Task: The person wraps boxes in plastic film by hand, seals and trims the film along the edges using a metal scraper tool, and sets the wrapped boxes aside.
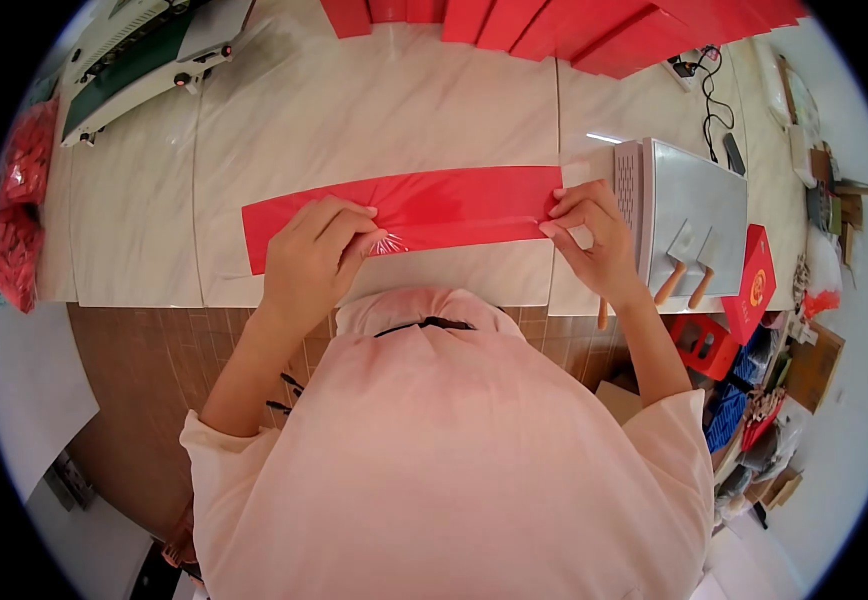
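As both hands (pixel 319 243) (pixel 602 238) pinch, red strip (pixel 464 205) held

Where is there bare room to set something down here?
A wide patch lies bare between the red strip and red pieces, reaching the machine; another, left of the strip. The right is crowded: scrapers lie on the metal box.

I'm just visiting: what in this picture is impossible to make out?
- Head view: part of the long, glossy red strip, hidden by the left grip.
- Head view: far ends of the flat red pieces, cut off by the top edge.
- Head view: small markings on the red, gold-emblemed rectangle, too small to read.
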`<state>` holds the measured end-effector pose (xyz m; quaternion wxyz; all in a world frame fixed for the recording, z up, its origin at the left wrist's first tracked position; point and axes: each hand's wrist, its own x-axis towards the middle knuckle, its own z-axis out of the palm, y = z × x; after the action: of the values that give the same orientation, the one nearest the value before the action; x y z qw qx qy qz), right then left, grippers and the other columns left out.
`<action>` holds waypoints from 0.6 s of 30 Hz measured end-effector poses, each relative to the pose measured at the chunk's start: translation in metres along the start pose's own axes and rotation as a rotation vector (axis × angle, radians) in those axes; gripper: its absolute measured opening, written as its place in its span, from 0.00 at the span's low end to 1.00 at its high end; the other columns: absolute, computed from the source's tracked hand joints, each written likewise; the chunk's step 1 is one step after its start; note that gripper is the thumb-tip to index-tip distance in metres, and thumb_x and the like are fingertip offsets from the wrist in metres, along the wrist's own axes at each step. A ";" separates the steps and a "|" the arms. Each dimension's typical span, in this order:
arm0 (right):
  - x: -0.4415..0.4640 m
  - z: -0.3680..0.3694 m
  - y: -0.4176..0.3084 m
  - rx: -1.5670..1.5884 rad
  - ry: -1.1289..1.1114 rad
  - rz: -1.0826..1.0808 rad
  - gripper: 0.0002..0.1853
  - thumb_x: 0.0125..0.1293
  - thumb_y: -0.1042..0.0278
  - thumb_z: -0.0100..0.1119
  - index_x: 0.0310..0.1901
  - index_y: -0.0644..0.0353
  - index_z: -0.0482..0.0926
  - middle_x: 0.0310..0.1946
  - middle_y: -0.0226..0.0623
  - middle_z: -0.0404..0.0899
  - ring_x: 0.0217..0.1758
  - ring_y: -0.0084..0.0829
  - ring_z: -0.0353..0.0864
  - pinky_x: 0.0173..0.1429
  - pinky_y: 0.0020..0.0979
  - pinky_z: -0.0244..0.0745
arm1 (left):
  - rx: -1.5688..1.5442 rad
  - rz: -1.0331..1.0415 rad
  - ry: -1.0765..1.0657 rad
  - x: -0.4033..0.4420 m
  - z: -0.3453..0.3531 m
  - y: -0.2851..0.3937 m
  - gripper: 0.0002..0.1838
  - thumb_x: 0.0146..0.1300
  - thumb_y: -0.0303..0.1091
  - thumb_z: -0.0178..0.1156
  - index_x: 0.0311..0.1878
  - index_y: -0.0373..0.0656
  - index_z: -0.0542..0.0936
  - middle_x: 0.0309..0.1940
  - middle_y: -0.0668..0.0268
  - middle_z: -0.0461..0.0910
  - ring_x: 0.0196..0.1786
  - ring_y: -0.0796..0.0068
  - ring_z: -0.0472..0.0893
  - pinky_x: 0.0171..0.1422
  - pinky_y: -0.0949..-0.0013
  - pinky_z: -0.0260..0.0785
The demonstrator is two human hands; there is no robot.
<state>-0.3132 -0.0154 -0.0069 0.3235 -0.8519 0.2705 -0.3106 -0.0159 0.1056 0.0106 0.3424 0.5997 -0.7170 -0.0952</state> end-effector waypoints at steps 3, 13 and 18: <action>0.000 0.005 0.001 0.042 0.046 0.051 0.12 0.53 0.82 0.71 0.28 0.61 0.73 0.34 0.35 0.74 0.44 0.37 0.76 0.50 0.34 0.75 | 0.002 -0.036 0.008 0.000 0.001 0.000 0.08 0.53 0.24 0.71 0.31 0.39 0.79 0.35 0.64 0.82 0.34 0.70 0.81 0.32 0.71 0.74; -0.007 0.014 0.005 0.069 0.125 0.052 0.15 0.53 0.84 0.70 0.27 0.59 0.70 0.33 0.36 0.74 0.42 0.36 0.75 0.44 0.33 0.73 | -0.016 -0.106 -0.004 -0.003 0.004 -0.003 0.08 0.54 0.22 0.71 0.30 0.38 0.79 0.35 0.65 0.81 0.34 0.74 0.81 0.29 0.75 0.75; -0.012 0.013 0.007 -0.092 0.091 -0.071 0.16 0.54 0.82 0.71 0.32 0.58 0.69 0.35 0.36 0.76 0.41 0.36 0.76 0.43 0.34 0.73 | 0.010 -0.091 0.005 -0.006 0.004 -0.004 0.09 0.53 0.25 0.72 0.34 0.39 0.81 0.36 0.65 0.81 0.35 0.74 0.81 0.32 0.74 0.75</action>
<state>-0.3139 -0.0071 -0.0237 0.2602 -0.8598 0.2684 -0.3478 -0.0151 0.1090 0.0033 0.3365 0.6337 -0.6885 -0.1055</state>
